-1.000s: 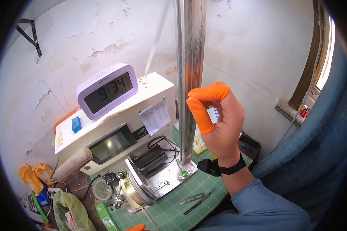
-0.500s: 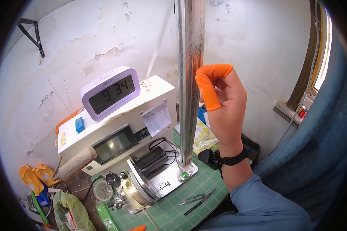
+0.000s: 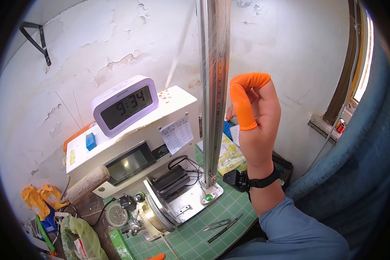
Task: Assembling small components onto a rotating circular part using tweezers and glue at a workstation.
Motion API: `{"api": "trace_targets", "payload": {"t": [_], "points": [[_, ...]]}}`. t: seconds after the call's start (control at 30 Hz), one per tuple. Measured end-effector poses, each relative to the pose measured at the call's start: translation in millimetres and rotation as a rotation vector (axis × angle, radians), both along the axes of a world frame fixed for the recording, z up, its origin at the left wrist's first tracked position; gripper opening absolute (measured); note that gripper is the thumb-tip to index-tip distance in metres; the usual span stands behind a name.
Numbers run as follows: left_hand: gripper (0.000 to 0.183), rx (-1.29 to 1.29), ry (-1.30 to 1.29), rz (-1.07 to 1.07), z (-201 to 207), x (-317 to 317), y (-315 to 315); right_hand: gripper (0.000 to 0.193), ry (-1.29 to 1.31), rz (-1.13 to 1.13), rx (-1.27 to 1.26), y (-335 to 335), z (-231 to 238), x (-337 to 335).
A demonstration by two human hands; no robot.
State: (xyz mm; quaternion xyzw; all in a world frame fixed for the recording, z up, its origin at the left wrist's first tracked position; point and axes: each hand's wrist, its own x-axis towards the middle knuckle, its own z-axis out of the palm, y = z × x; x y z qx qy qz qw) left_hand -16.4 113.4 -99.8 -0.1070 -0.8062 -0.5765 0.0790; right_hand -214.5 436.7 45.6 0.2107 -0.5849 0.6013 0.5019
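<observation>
My right hand [image 3: 259, 113] is raised to the right of an upright metal post [image 3: 209, 108], with a gap between them. Orange finger covers [image 3: 243, 102] sit on its thumb and forefinger, which are pinched together. Whatever may lie in the pinch is too fine or hidden to make out. Thin pale strands [image 3: 221, 26] hang along the top of the post. Of my left hand only an orange-covered fingertip [image 3: 158, 256] shows at the lower edge, near a thin rod [image 3: 170, 247]; its other fingers are out of sight.
A machine with a wheel [image 3: 158, 212] and dark motor [image 3: 172, 180] stands below the post. Small snips [image 3: 216, 224] and a black strip [image 3: 225, 232] lie on the green mat [image 3: 190, 242]. A lilac clock [image 3: 95, 108] tops the white box [image 3: 177, 102]. Left are a wooden handle [image 3: 89, 184] and a bowl [image 3: 117, 214].
My right hand has moved slightly right, away from the post, its thumb and forefinger still pinched. The orange fingertip at the lower edge has hardly shifted.
</observation>
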Motion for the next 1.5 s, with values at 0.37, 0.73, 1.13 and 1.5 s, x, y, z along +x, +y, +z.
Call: {"api": "trace_targets", "payload": {"t": [0.37,0.73,1.13,1.5], "points": [[0.022,-0.01,0.003,0.005,0,0,2,0.01,-0.076,-0.102,0.075,1,4,-1],[0.022,0.04,0.051,0.019,-12,1,-3,0.008,-0.373,0.354,0.256,-23,-82,53],[0.014,0.334,0.032,-0.41,2,5,-5,0.016,-0.7,1.042,0.772,-99,-186,149],[0.02,-0.248,0.129,-0.068,17,6,-3,0.032,-0.062,0.808,0.993,-133,-96,131]]}}
